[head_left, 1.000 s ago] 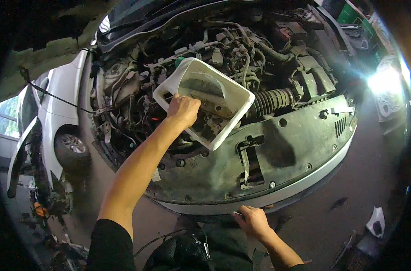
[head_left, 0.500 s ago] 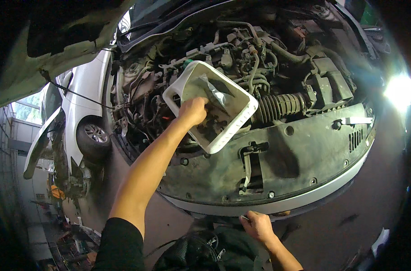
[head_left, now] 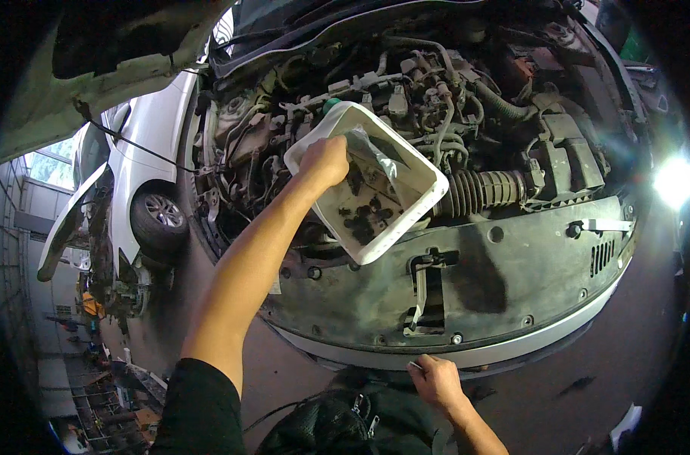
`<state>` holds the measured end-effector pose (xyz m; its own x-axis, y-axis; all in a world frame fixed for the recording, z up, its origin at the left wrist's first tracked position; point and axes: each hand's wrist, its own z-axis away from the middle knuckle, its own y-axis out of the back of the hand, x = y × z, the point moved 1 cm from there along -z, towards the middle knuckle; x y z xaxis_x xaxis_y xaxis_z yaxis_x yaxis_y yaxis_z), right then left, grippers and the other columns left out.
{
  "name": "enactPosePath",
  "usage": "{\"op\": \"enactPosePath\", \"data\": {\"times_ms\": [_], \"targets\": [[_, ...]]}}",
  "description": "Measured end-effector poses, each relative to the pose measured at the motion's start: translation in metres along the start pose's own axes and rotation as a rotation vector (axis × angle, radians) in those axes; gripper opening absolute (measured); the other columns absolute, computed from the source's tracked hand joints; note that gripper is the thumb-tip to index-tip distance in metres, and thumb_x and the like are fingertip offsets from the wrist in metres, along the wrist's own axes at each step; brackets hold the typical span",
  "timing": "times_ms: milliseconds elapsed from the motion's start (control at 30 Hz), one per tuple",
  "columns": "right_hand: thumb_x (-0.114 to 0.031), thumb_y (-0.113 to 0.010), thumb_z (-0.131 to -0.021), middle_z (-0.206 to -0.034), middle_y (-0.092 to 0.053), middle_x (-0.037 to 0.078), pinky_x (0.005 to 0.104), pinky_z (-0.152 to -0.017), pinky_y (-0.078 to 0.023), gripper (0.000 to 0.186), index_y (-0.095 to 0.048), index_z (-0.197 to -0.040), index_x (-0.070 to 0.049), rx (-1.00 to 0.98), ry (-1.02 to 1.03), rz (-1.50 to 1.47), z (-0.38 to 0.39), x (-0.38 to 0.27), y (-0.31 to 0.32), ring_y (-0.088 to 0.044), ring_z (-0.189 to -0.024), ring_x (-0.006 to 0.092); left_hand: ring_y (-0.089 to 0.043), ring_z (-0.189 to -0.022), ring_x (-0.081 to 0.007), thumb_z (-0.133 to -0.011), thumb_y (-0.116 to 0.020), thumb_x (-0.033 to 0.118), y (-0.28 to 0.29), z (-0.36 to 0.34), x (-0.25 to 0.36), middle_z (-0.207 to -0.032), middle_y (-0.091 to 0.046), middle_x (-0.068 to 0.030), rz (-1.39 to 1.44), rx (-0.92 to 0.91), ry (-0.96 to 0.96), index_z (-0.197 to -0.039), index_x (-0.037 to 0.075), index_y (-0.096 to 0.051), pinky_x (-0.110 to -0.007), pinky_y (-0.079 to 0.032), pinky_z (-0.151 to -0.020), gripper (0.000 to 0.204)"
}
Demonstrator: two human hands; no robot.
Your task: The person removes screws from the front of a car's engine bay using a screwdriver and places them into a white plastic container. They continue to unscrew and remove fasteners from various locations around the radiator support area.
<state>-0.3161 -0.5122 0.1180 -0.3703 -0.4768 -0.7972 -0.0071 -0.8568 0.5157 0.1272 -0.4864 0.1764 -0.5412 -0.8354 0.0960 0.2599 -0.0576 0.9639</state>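
Cut-open white plastic jug [head_left: 406,221], serving as a parts tray, rests tilted on the engine, behind the radiator cover [head_left: 352,307]. Inside: a crumpled clear plastic bag [head_left: 383,158] and loose small dark parts [head_left: 373,220], too blurred to identify.

Left hand [head_left: 326,161]: over the jug's near-left side, fingers curled beside the bag's upper end. Cannot tell whether they pinch the bag or the jug, or hold nothing. Right hand [head_left: 438,379]: in front of the bumper, slim pale item [head_left: 415,365] gripped between thumb and fingers.

Handling (judgement): sort with fingertips, bag kept aside so the dark parts show; avoid pressing on the jug's rim, since its seat looks uneven and a tip could spill parts into the engine.

Surroundings: ribbed intake hose [head_left: 481,192] just right of jug; bright lamp [head_left: 676,182] at far right.
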Motion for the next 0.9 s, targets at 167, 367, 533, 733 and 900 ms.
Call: {"op": "enactPosePath", "data": {"times_ms": [167,367,533,733,900], "targets": [[-0.026,-0.067,-0.084,-0.070,-0.061,0.018,0.0481,-0.056,-0.048,0.028,-0.054,-0.074,-0.004,-0.044,-0.022,0.010,-0.002,-0.009,-0.007,-0.061,-0.065,0.0407,-0.068,-0.087,-0.0345,-0.076,-0.061,0.004,-0.005,0.013,0.005,-0.094,-0.069,-0.0200,-0.209,-0.088,-0.088,-0.088,0.001,-0.070,-0.043,-0.055,-0.076,0.015],[-0.027,-0.068,-0.084,-0.068,-0.061,0.018,0.0473,-0.054,-0.048,0.028,-0.055,-0.075,-0.004,-0.020,-0.004,-0.004,-0.009,-0.020,-0.011,-0.061,-0.063,0.0402,-0.068,-0.090,-0.0304,-0.074,-0.067,0.011,-0.013,0.038,0.005,-0.090,-0.071,-0.0121,-0.511,-0.262,-0.346,-0.087,0.007,-0.073,-0.042,-0.054,-0.074,0.015],[-0.025,-0.067,-0.085,-0.069,-0.062,0.018,0.0487,-0.056,-0.048,0.025,-0.056,-0.077,-0.004,-0.016,0.016,-0.005,-0.009,-0.026,-0.016,-0.061,-0.064,0.0409,-0.068,-0.088,-0.0267,-0.072,-0.069,0.017,-0.045,0.035,0.001,-0.088,-0.071,-0.0086,-0.665,-0.324,-0.462,-0.086,0.013,-0.073,-0.042,-0.051,-0.076,0.015],[-0.024,-0.067,-0.083,-0.073,-0.063,0.018,0.0499,-0.058,-0.048,0.022,-0.057,-0.079,-0.005,-0.003,0.016,0.006,-0.011,-0.028,-0.018,-0.061,-0.068,0.0411,-0.069,-0.082,-0.0291,-0.068,-0.066,0.015,-0.061,0.028,-0.013,-0.085,-0.071,-0.0114,-0.638,-0.242,-0.508,-0.077,0.011,-0.072,-0.042,-0.054,-0.069,0.012],[-0.022,-0.066,-0.082,-0.079,-0.062,0.017,0.0496,-0.062,-0.050,0.021,-0.054,-0.087,-0.005,0.039,0.000,0.014,-0.011,-0.032,-0.019,-0.061,-0.073,0.0411,-0.065,-0.081,-0.0389,-0.071,-0.065,0.019,0.010,0.064,0.007,-0.084,-0.067,-0.0195,-0.123,-0.152,-0.386,-0.088,0.004,-0.067,-0.045,-0.051,-0.071,0.023]]}}
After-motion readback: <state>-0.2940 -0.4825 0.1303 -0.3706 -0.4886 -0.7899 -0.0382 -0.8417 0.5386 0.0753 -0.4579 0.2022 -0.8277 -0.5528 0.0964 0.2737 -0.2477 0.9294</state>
